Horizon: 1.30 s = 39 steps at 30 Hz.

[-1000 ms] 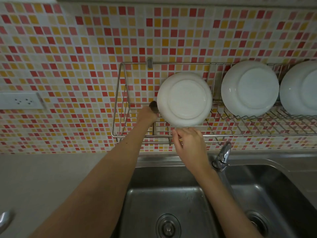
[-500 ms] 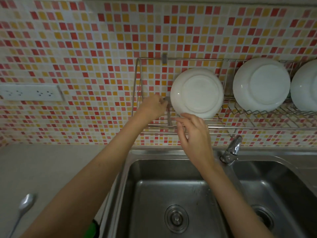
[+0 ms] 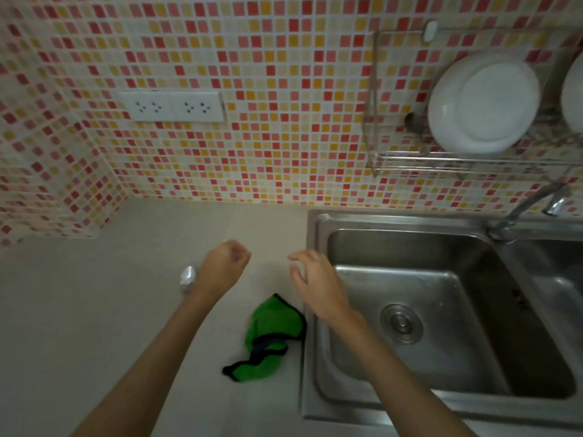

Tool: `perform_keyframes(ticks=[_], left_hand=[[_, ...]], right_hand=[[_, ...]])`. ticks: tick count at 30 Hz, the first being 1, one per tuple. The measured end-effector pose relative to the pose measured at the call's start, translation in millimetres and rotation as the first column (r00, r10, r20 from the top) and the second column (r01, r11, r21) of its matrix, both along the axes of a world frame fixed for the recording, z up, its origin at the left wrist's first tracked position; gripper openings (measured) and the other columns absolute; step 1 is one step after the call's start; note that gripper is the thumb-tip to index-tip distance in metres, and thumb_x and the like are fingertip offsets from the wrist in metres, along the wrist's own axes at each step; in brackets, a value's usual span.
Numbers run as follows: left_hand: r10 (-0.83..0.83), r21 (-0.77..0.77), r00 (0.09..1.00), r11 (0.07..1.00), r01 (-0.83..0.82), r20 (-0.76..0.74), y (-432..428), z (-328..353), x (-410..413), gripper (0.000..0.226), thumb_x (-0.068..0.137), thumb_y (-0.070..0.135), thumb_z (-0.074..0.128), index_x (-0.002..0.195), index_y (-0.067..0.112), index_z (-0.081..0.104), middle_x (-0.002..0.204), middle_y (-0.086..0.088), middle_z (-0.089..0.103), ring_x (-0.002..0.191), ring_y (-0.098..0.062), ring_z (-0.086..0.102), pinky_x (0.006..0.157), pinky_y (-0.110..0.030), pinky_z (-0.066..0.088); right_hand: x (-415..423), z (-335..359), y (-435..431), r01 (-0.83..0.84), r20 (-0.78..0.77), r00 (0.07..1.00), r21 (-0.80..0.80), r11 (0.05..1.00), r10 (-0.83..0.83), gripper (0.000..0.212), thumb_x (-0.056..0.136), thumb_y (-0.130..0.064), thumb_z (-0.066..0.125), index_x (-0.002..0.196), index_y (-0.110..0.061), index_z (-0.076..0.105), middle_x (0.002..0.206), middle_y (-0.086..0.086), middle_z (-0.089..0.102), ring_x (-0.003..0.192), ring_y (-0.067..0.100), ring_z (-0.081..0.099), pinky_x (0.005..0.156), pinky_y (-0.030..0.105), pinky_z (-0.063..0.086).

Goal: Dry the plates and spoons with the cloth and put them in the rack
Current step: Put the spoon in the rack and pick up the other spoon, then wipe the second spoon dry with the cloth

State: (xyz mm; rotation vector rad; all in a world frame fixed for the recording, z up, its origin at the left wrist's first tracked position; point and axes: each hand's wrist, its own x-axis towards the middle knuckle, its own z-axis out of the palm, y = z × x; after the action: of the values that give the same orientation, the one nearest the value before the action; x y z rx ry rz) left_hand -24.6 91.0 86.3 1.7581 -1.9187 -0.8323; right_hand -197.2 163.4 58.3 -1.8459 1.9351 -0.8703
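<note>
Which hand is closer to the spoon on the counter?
Left. The left hand hovers just right of the spoon; the right hand is farther right, near the sink edge.

The grey sink (image 3: 310, 357) on the right and the thin wire rack (image 3: 426, 159) far above it are shiny metal; the round white plate (image 3: 482, 102) looks glossy. The green cloth (image 3: 271, 332) is matt fabric on a smooth beige counter (image 3: 94, 310).

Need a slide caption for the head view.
Left hand over counter, right hand at sink rim, both empty; green cloth between forearms, spoon by left wrist, plate in rack.
</note>
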Motion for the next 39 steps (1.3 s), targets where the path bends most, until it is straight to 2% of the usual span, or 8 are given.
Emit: perform_keyframes(ticks=[6,9,12,20,26,28,33,39], left_hand=[[0.064,0.145,0.960,0.984,-0.106,0.271,-8,-79,106,0.050,0.088,0.026,0.062,0.124,-0.007,0.050,0.125,-0.027,0.054,0.115,-0.039,0.053,0.094,-0.038,0.041],[0.159,0.200,0.939,0.954,-0.226,0.304,-5,-105,130,0.070,0.082,0.035,0.069,0.125,-0.011,0.037,0.124,-0.029,0.049,0.116,-0.042,0.051,0.091,-0.043,0.043],[0.146,0.218,0.946,0.952,-0.214,0.291,-7,-124,143,0.067,0.082,0.033,0.069,0.122,-0.011,0.037,0.121,-0.029,0.051,0.112,-0.042,0.055,0.088,-0.044,0.046],[0.066,0.258,0.974,0.958,-0.123,0.218,-24,-131,147,0.035,0.086,0.014,0.062,0.109,-0.008,0.047,0.111,-0.026,0.060,0.102,-0.039,0.062,0.077,-0.040,0.047],[-0.040,0.334,0.993,0.943,-0.001,0.115,-40,-138,146,0.039,0.088,0.013,0.057,0.052,0.012,0.044,0.091,-0.030,0.067,0.093,-0.038,0.065,0.066,-0.031,0.039],[-0.001,0.379,1.000,0.925,-0.003,0.009,-43,-140,145,0.039,0.088,0.009,0.057,0.051,0.014,0.044,0.071,-0.022,0.062,0.080,-0.035,0.064,0.067,-0.030,0.038],[0.060,0.469,0.958,0.880,0.081,-0.279,-39,-124,125,0.032,0.093,0.002,0.046,0.062,0.011,0.046,0.047,-0.004,0.052,0.043,-0.014,0.048,0.038,-0.014,0.037],[0.105,0.530,0.813,0.804,0.270,-0.573,-20,-86,67,0.027,0.099,0.006,0.036,0.074,0.016,0.034,0.050,-0.002,0.069,0.039,-0.008,0.061,0.042,-0.016,0.046]], right_hand=[[72,-69,17,0.000,0.023,1.000,0.536,0.844,-0.014,0.094,0.085,-0.060,0.050,0.149,-0.007,0.007,0.155,0.017,0.012,0.143,0.029,0.014,0.117,0.041,0.016],[93,-80,28,0.236,-0.070,0.970,0.491,0.838,-0.232,0.108,0.077,-0.069,0.052,0.149,-0.005,0.004,0.155,0.017,0.012,0.143,0.031,0.016,0.115,0.042,0.018],[109,-81,32,0.493,-0.290,0.863,0.315,0.811,-0.413,0.096,0.072,-0.075,0.050,0.133,-0.002,0.035,0.130,0.017,0.046,0.120,0.032,0.045,0.096,0.038,0.038],[115,-82,16,0.480,-0.285,0.877,0.509,0.714,-0.387,0.049,0.090,-0.041,0.052,0.124,-0.006,0.042,0.125,0.017,0.045,0.115,0.033,0.048,0.090,0.040,0.045],[101,-87,23,0.464,0.089,0.826,0.454,0.761,-0.556,0.011,0.093,-0.019,0.049,0.090,-0.009,0.049,0.091,0.013,0.056,0.090,0.029,0.057,0.069,0.030,0.039],[95,-84,25,0.488,0.366,0.647,0.477,0.732,-0.669,0.010,0.094,-0.013,0.047,0.092,-0.006,0.054,0.091,0.012,0.056,0.089,0.027,0.055,0.070,0.029,0.040],[81,-71,41,0.311,0.830,-0.261,0.556,0.771,-0.493,0.028,0.085,-0.013,0.041,0.106,-0.007,0.059,0.092,0.014,0.065,0.080,0.031,0.062,0.068,0.039,0.052],[47,-57,53,0.392,0.876,-0.474,0.304,0.868,-0.092,0.033,0.065,-0.029,0.058,0.084,-0.009,0.075,0.081,0.012,0.073,0.067,0.026,0.071,0.056,0.037,0.059]])
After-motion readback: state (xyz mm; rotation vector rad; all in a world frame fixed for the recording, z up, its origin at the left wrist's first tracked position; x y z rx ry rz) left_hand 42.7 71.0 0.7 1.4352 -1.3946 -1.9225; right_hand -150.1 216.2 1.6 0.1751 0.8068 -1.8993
